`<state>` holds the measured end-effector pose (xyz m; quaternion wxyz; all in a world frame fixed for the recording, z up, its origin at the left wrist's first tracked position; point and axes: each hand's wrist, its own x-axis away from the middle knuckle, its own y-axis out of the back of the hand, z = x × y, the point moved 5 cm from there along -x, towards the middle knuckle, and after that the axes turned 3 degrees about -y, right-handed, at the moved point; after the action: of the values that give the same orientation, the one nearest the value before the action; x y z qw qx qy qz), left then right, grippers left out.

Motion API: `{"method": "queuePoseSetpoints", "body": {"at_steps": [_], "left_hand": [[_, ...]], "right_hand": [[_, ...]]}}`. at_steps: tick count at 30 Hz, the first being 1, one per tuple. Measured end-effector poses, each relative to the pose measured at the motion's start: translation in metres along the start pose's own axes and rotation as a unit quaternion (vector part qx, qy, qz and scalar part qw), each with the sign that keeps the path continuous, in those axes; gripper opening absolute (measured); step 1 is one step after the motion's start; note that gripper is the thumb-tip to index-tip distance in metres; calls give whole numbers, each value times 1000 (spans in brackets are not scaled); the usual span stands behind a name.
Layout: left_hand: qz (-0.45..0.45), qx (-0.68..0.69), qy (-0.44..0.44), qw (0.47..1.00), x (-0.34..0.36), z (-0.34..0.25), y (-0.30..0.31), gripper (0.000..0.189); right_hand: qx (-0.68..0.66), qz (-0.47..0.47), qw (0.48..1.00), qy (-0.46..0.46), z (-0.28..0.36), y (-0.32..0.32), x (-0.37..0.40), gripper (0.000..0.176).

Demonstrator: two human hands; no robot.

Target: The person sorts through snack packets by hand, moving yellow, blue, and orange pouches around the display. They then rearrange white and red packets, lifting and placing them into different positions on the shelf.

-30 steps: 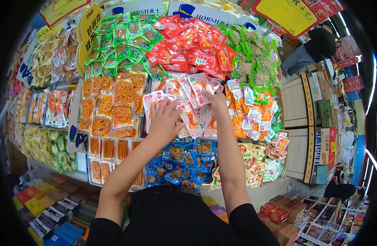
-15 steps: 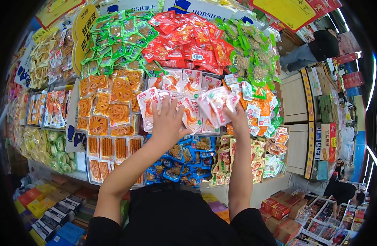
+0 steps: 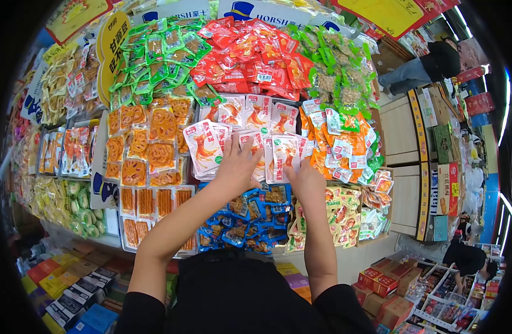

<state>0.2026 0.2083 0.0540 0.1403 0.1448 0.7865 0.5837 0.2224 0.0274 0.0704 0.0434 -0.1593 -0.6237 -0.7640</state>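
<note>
While blue packets (image 3: 236, 220) lie nearest the torso, left hand (image 3: 235, 171) is just beyond, grip loosely spread over white-and-red packets (image 3: 203, 147). Right hand (image 3: 308, 183): grip partly curled, fingertips at the lower edge of a front packet (image 3: 285, 153); closure on it cannot be determined. Orange packets (image 3: 340, 146) lie rightward; red packets (image 3: 250, 64) farther, HORSH sign (image 3: 267, 16) beyond.

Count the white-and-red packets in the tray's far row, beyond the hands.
4 show, left to right: the partly covered left-end packet, the second packet, the third packet and the right-end packet. More may be hidden underneath.
</note>
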Motion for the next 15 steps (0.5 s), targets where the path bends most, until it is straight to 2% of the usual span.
{"method": "queuePoseSetpoints", "body": {"at_steps": [2,4,5,7,11,13,14,15], "left_hand": [[11,7,-10,1000,-2,3,-1,87],[35,6,-45,998,-5,4,-2,83],[35,6,-46,998,-6,4,-1,83],[62,2,-53,997,-6,4,-2,74],[47,-7,-70,996,-2,7,-7,64],[4,8,-90,996,2,6,-4,55],[3,9,-88,996,3,5,-2,55],[8,-13,-85,996,3,3,2,60]], "right_hand": [[3,30,1000,4,-3,-7,3,60],[-2,-152,969,193,8,-2,11,74],[-2,-153,969,193,8,-4,9,74],[-30,-64,956,286,20,-15,8,88],[-7,-89,946,310,16,-20,-5,81],[16,-54,953,297,20,-10,0,72],[18,-53,953,299,20,-8,-6,72],[-16,-72,945,320,24,-3,-15,65]]}}
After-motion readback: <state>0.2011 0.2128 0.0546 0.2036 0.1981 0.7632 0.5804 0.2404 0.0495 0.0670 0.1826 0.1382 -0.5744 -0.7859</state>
